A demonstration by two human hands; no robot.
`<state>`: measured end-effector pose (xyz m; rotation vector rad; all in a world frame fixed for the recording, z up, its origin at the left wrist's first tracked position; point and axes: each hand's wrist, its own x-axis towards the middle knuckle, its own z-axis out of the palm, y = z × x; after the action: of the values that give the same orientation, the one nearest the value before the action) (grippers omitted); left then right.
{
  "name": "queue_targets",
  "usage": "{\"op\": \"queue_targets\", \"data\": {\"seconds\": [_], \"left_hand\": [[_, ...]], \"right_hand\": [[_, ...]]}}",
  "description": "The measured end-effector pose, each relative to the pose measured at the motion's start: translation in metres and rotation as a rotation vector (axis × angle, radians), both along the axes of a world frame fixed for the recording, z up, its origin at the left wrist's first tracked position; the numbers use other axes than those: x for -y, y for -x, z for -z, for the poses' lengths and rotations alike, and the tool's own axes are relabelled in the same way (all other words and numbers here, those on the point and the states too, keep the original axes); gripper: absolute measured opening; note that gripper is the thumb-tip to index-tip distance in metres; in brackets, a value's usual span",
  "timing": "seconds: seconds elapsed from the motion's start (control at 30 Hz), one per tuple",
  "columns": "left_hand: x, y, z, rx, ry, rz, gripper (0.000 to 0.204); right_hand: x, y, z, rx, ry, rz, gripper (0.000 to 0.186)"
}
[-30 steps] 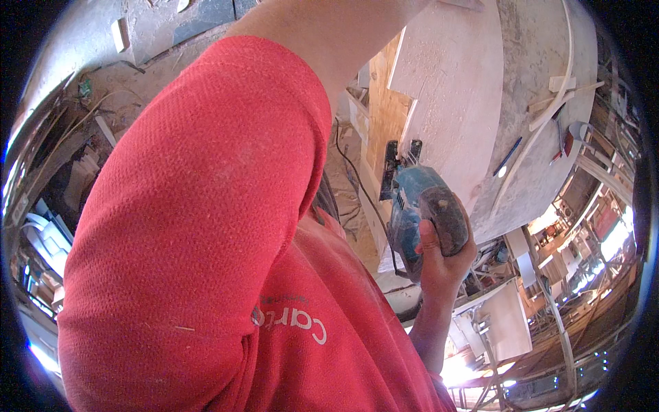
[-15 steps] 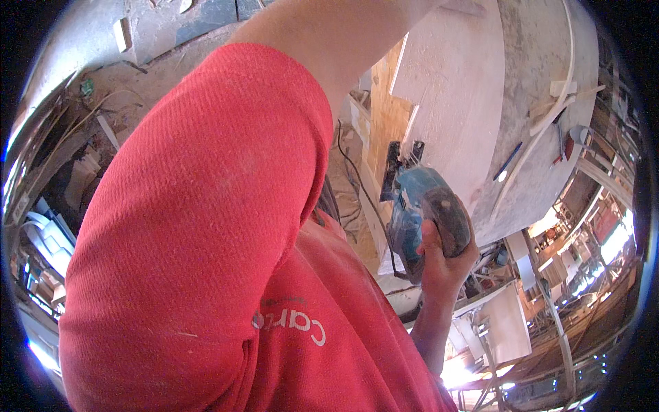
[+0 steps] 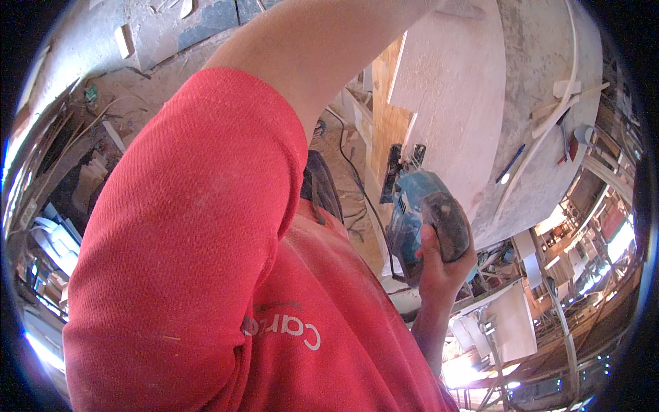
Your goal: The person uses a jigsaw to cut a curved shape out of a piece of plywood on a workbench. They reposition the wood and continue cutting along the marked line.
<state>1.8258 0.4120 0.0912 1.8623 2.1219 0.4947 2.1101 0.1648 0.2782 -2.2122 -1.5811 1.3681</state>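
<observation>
A blue-bodied jigsaw [image 3: 415,199] with a dark, dusty grip sits at the edge of a pale wood sheet [image 3: 453,89]. My right hand [image 3: 443,257] is closed around its rear handle, thumb on the near side. The black base plate [image 3: 392,168] lies against the sheet near a stepped cut in its edge. My left arm reaches across to the far end, where my left hand [image 3: 461,8] rests on the sheet, fingers stretched out and partly beyond the upper border. The blade is hidden.
A dark cord [image 3: 360,182] trails from the saw side toward the floor. On the grey tabletop [image 3: 528,151] lie a blue pen [image 3: 510,163], a long thin wood strip [image 3: 522,182] and wood offcuts [image 3: 564,89]. Boards and scraps crowd the workshop at right. Timber debris lies at left.
My view has shifted slightly, and my left upper arm appears a little lower and to the left. The jigsaw stays at nearly the same spot along the sheet's edge, still held.
</observation>
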Motion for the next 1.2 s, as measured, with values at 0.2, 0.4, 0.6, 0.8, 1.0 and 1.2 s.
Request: {"op": "queue_targets", "data": {"seconds": [0.2,0.4,0.6,0.8,1.0,1.2], "left_hand": [[0.008,-0.001,-0.009,-0.017,-0.001,0.001,0.088],[0.01,-0.001,-0.004,0.002,-0.058,-0.017,0.086],[0.004,-0.002,0.005,0.043,-0.076,-0.011,0.088],[0.003,-0.002,0.002,0.013,-0.034,0.0,0.089],[0.001,-0.001,-0.001,0.001,-0.013,0.002,0.088],[0.006,-0.002,0.001,-0.001,-0.066,-0.007,0.088]], "right_hand": [[-0.001,-0.001,0.002,-0.001,0.002,-0.001,0.067],[-0.004,0.003,0.001,-0.004,0.001,-0.007,0.066],[-0.005,0.006,0.003,-0.012,-0.02,0.005,0.068],[-0.006,0.012,0.0,-0.031,0.004,0.061,0.068],[-0.009,0.014,0.002,-0.049,-0.03,0.025,0.066],[-0.009,0.014,0.003,-0.026,-0.05,0.017,0.065]]}}
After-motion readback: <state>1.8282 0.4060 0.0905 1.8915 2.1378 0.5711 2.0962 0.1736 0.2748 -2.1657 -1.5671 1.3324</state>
